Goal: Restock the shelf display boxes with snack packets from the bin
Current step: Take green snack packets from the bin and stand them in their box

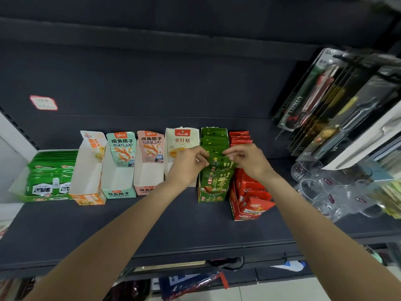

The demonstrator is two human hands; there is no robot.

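1. The dark shelf [152, 224] is lined with a row of display boxes. Four in the middle look empty: an orange box [87, 187], a teal box [119, 183], a pink box [147, 181] and a cream box [181, 148]. The wide green box [46, 179] at far left is seen stocked, and so is the red box [245, 200] at far right.

2. The tall green box [213, 170], between the cream and red ones, is being worked on and is already packed most of the way back.

3. A green snack packet [219, 161] is held over the front of that box. It'll probably handle light and floppy with a slick foil skin, so it's best taken by the stiffer sealed top edge, not the soft middle.

4. That top edge is pinched from the left by the left hand [188, 166] and from the right by the right hand [247, 161], fingers curled onto it, with the packet stretched between them.

5. The bin isn't visible anywhere.
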